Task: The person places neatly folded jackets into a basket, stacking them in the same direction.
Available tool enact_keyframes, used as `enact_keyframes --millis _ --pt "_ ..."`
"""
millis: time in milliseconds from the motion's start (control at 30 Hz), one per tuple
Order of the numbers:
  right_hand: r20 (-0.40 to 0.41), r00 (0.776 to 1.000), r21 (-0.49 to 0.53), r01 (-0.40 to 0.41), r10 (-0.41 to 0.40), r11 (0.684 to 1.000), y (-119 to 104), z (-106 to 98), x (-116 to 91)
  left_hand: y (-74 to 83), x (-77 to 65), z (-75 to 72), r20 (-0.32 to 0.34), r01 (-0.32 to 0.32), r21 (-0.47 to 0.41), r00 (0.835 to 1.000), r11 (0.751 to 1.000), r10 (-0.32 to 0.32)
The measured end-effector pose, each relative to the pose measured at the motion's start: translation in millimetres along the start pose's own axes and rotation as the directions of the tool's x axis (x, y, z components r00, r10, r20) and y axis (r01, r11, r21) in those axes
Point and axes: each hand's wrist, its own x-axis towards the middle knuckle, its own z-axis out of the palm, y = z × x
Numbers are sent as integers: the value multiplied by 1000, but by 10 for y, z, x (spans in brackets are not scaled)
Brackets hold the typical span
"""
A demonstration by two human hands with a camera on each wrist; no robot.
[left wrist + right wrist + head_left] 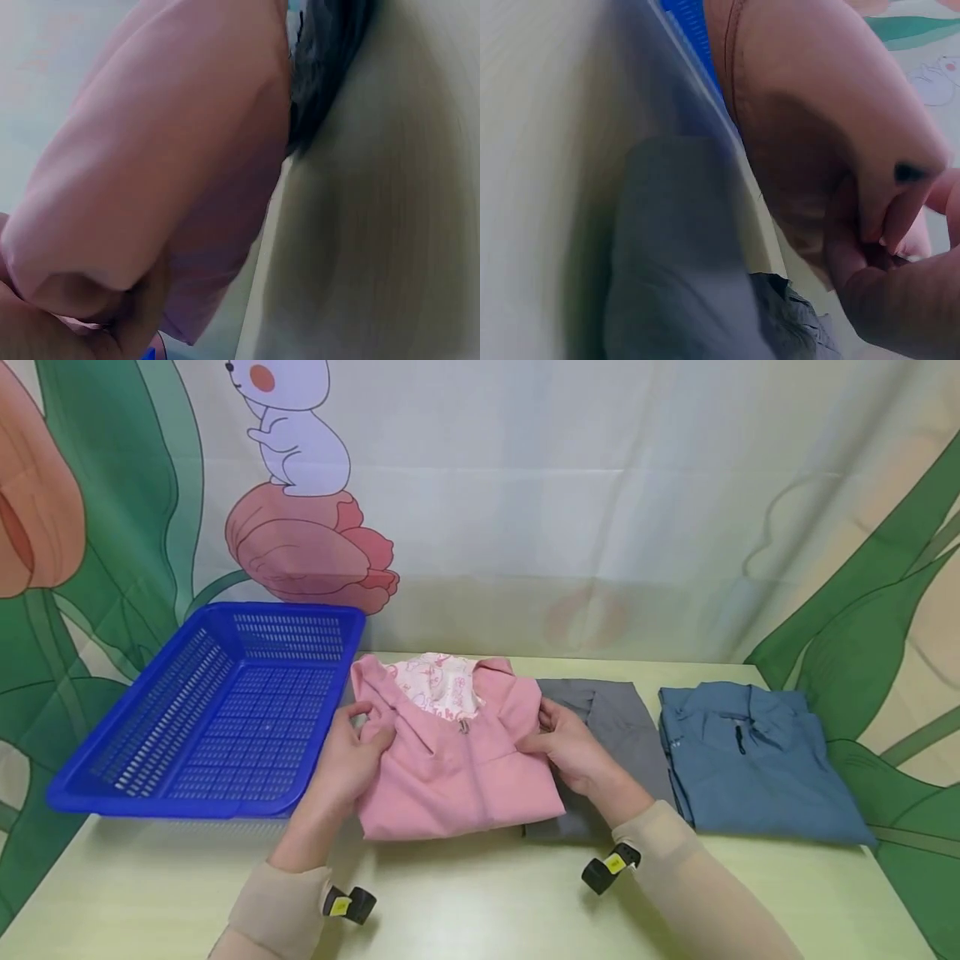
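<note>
A folded pink zip-up jacket (457, 785), its collar lined in white with a pink print, is held raised above the table between both hands. My left hand (349, 762) pinches its left side; in the left wrist view the fingers and thumb (45, 330) grip the pink cloth. On the opposite side, my right hand (573, 750) pinches the other edge, and the right wrist view shows cloth bunched between the fingertips (845, 240). Partly hidden behind the jacket and right hand, a folded grey garment (626, 735) lies on the table.
A blue plastic basket (187, 808) stands at the left, close to the left hand. At the right lies a folded teal-blue garment (765, 785) with a short front zip. Behind the pale table (465, 902) hangs a printed curtain (525, 527).
</note>
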Motion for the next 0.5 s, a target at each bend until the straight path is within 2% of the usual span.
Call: enact_keyframes --millis 200,400,500 --pt "45 998 77 28 -32 997 -91 -78 -9 93 12 -37 19 71 -201 997 977 -69" --pt "75 995 66 63 -68 996 -210 -90 -22 163 27 -157 134 111 -318 988 942 -72" --pt "95 994 61 49 -55 997 -277 -93 -42 176 47 -235 220 131 -346 974 929 -56"
